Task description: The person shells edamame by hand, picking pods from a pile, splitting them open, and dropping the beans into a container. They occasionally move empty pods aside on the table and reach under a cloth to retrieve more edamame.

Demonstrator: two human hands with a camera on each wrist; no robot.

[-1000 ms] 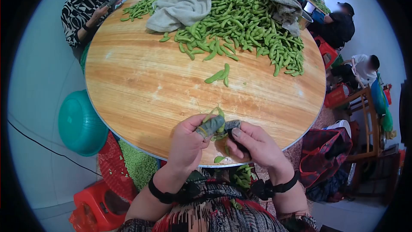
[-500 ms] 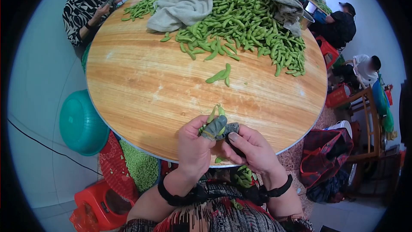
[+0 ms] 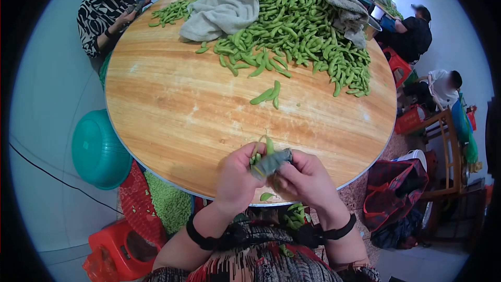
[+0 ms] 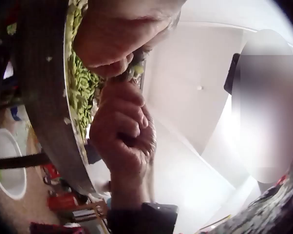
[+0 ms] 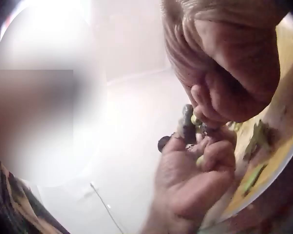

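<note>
Over the near edge of the round table both hands meet. My left hand (image 3: 235, 177) has curled fingers around several green soybean pods; one pod (image 3: 270, 145) sticks up past the thumb. A grey-green cover (image 3: 266, 165) wraps the left thumb. My right hand (image 3: 312, 176) comes against it from the right, thumb and fingers pinching at the pod's lower end, which the covered thumb mostly hides. In the left wrist view the right hand (image 4: 124, 126) appears curled. The right wrist view shows the left hand (image 5: 192, 178) with fingertips meeting the other hand's.
A large heap of pods (image 3: 302, 26) covers the far side of the wooden table (image 3: 172, 104), beside a grey cloth (image 3: 224, 13). Two loose pods (image 3: 267, 95) lie mid-table. Shelled beans (image 3: 169, 201) sit below left, near a teal basin (image 3: 99, 149) and red stool (image 3: 122, 250). Other people sit around.
The left thumb has swung down and right across the pod, toward the right fingers. Both hands have drawn closer together. The heap has stayed put.
</note>
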